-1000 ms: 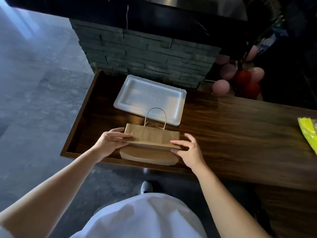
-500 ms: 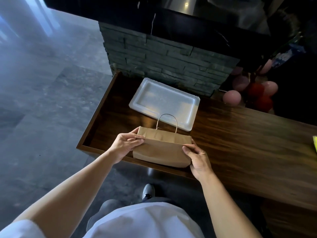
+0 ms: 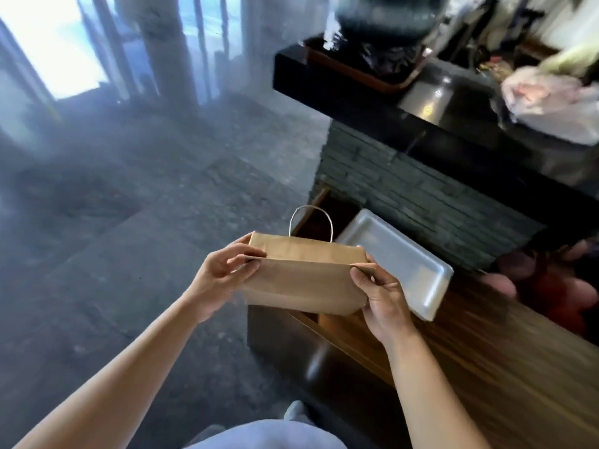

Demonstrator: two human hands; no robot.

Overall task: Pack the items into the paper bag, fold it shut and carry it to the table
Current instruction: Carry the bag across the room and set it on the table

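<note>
The brown paper bag (image 3: 301, 283) hangs in the air over the left end of the wooden counter (image 3: 492, 351), its top folded over and a thin loop handle sticking up behind the fold. My left hand (image 3: 223, 280) pinches the folded top at the bag's left end. My right hand (image 3: 379, 296) grips the right end, thumb on the fold. What is inside the bag is hidden.
A white foam tray (image 3: 398, 260) lies on the counter behind the bag. A dark stone-faced bar (image 3: 405, 192) with a black top rises at the back, with a white plastic bag (image 3: 551, 105) on it. Pink and red balloons (image 3: 557, 286) sit at the right. Grey stone floor (image 3: 129, 222) stretches left.
The bag has been lifted off the counter with both hands on its folded top. My view has swung left toward the open floor and bright doorway.
</note>
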